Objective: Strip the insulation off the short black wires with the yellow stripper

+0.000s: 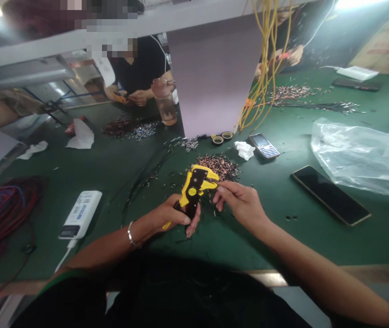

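Left hand — gripping yellow wire strippers.

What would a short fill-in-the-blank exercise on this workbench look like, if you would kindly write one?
The wire stripper in the person's left hand is yellow and ____.
The coiled wire beside the white power bank is mostly ____.
The bundle of wire hanging above the bench is ____.

Answers: black; red; yellow.
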Motion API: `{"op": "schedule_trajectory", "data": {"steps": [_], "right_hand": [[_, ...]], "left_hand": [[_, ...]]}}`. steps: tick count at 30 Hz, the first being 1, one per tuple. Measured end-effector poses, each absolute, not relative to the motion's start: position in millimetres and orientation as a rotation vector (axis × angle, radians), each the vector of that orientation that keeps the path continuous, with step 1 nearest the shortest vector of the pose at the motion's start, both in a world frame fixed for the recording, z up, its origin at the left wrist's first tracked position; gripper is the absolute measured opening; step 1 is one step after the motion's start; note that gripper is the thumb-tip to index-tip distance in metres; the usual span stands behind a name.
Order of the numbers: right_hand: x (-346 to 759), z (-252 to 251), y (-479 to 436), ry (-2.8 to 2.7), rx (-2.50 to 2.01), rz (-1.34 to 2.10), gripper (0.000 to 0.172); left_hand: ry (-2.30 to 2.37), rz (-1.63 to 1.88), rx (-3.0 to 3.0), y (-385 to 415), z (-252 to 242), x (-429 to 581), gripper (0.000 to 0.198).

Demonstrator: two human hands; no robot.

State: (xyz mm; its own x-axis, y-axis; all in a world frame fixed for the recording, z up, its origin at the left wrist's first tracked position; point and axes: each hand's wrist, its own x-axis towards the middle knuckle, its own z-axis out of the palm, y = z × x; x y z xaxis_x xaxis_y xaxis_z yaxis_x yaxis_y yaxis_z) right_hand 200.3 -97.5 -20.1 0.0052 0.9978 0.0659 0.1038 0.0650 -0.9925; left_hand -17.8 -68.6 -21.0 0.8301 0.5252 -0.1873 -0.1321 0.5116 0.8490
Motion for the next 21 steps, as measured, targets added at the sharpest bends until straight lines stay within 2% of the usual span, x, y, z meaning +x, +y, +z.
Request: {"op": "schedule_trajectory", "data": {"steps": [8,21], "right_hand": [[205.5,-18.4,-100.2,-1.602,-1.292,0.831,0.028],[205.2,-14.8,-99.9,-1.646,-1.281,0.776,0.026]], "left_hand": [[0.466,0.411,0.956,-70.3,-21.4,-18.0,0.025],[0.543,0.429,0.951,-73.7,-24.1,-18.6,0.020]]}}
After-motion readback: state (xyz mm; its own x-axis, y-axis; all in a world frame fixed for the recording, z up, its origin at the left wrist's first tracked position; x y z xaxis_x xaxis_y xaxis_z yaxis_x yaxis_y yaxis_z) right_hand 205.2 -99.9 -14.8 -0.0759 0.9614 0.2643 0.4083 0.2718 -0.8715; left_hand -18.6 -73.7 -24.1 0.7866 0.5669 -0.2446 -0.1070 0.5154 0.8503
